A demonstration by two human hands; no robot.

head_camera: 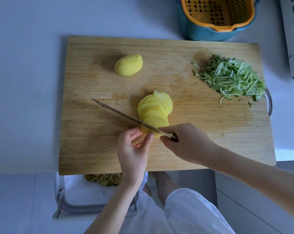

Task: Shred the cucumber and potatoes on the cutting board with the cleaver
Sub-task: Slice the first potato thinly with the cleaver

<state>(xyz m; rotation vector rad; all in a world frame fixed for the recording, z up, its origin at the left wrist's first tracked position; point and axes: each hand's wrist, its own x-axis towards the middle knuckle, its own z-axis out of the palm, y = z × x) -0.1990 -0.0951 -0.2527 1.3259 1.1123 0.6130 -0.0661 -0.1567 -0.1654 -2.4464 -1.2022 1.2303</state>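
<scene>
While looking straight down: nearest, white shorts (185, 208) and, just beyond, a bin of peelings (104, 180) tucked under the front edge of the cutting board (92, 149), handy for scraps. On the board's near half, left hand (132, 149), its thumb and fingertips (137, 131) curled in close, pinching the last uncut potato end (147, 130) to steady it for the blade. Just beside it, right hand (186, 142), wrapped fully round the handle of the cleaver (126, 116). Blade held on edge, only its thin spine showing, slanting away to the left and resting across that end piece, right against the left fingertips. Probably mid-slice, with little potato left between blade and fingers, so some risk of a nick. Directly behind the blade, finished potato slices (155, 108) fanned in an overlapping row, likely kept together for cutting into shreds next. Farther back and left, a second peeled potato (128, 65), whole, well apart from both hands. At the board's far right, a heap of cucumber shreds (230, 78), seemingly done. Beyond the far edge, an orange strainer basket (217, 12) nested in a blue bowl (202, 33). At the right margin, a grey perforated metal panel (293, 39).
</scene>
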